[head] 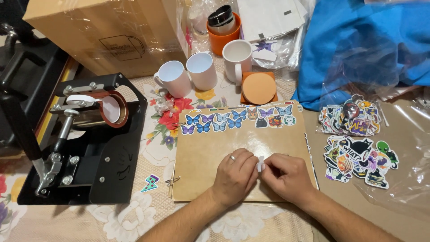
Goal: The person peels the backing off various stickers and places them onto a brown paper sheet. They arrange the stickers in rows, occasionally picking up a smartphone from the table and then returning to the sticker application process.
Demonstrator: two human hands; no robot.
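1. Hands: two, meeting over the brown album cover (pixel 215 152) at the near middle of the bench. The left hand (pixel 234 175), with one ring, and the right hand (pixel 285 175) have their fingers pinched shut from either side on one small white sticker (pixel 260 163), held just above the cover.
2. Butterfly stickers (pixel 219 123): about nine blue and purple ones in two rows along the cover's far edge, followed to the right by some four cat and animal stickers (pixel 274 119).
3. Loose sticker heaps (pixel 354 139): two, on the clear plastic by the bench's right edge, one behind the other.
4. Single lightning-bolt sticker (pixel 149 183): on the floral cloth just left of the cover's near left corner.
5. White mugs (pixel 201 71): three, in a row beyond the cover's far edge.
6. Orange round coaster (pixel 258 88): one, touching the rightmost mug's base.
7. Orange cup (pixel 223 32): one, behind the mugs, holding a black-lidded tumbler.
8. Mug heat press (pixel 85 143): one, black, at the bench's left edge, with one white mug clamped in it.
9. Cardboard box (pixel 103 31): one, far left corner; blue cloth (pixel 367 45): one, far right corner.
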